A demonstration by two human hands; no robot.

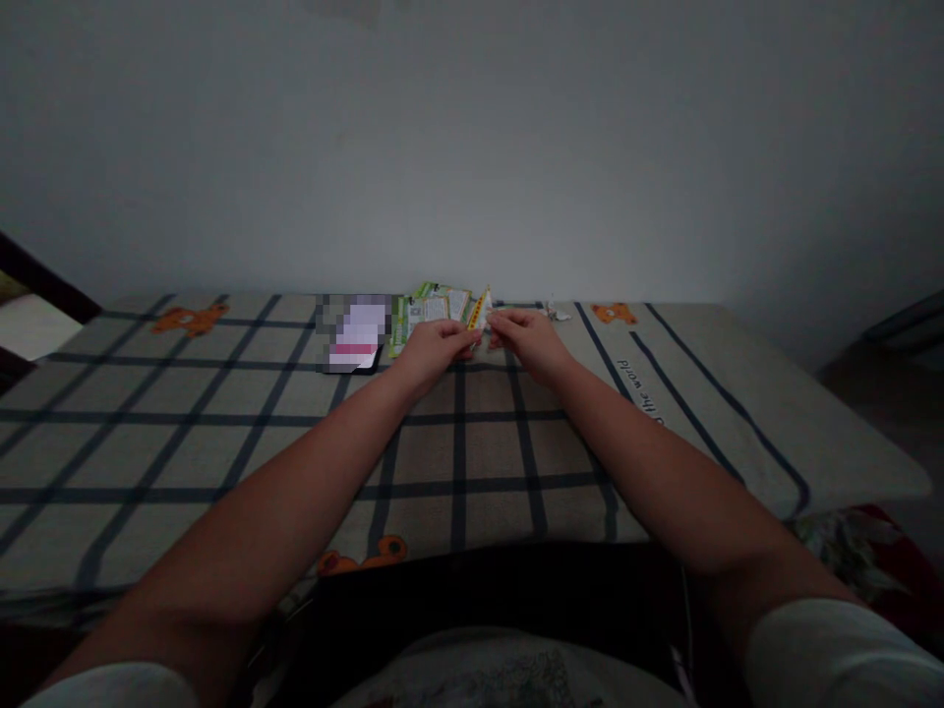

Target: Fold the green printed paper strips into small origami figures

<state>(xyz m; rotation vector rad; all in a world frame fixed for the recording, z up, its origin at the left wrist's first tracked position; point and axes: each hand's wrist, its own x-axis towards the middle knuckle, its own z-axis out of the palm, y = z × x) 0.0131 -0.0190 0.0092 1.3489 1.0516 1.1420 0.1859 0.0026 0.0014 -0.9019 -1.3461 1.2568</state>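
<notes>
Over the far part of the table, my left hand [437,350] pinches the lower left edge of a small yellow-and-white packet-like piece [479,309], which rises to a pointed tip. My right hand [532,340] is at its other side, thumb and fingers pressed together on it. What the piece contains cannot be made out. Just behind my left hand lie green printed packets [400,323] with white text panels, partly overlapping. A crumpled white scrap [556,312] rests beyond my right hand.
A phone [361,336] with a lit, blurred screen lies left of the green packets. Underneath is a checked tablecloth [487,457] with orange bear prints. A pale wall [472,147] borders the table's far edge. Dark chair-like wood [29,280] shows at left.
</notes>
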